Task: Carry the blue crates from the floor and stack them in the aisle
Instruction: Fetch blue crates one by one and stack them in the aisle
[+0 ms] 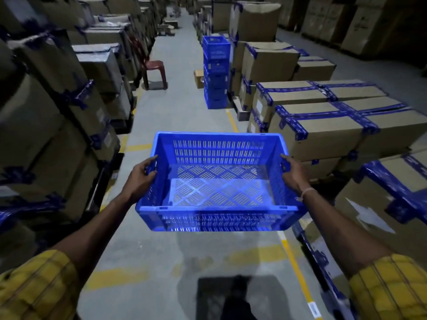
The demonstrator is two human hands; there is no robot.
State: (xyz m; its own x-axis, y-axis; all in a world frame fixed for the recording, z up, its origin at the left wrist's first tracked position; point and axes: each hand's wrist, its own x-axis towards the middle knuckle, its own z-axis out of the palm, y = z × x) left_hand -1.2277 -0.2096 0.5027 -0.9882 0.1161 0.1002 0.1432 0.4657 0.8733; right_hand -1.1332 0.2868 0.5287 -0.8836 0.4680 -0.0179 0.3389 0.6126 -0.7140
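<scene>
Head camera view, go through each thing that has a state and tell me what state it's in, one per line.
Blue perforated plastic crate: empty, upright, carried above the floor.
Left hand: grip curled round the crate's left handle.
Right hand: grip curled round the crate's right handle.
Stack of blue plastic crates: standing upright in the aisle, beside the cartons.
Red plastic chair: upright, unoccupied.
Taped brown cardboard cartons: closed, stacked.

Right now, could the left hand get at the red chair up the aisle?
Probably not. The left hand grips one end of the carried blue crate, the right hand the other, and the red chair stands well ahead against the boxes, across open floor.
</scene>
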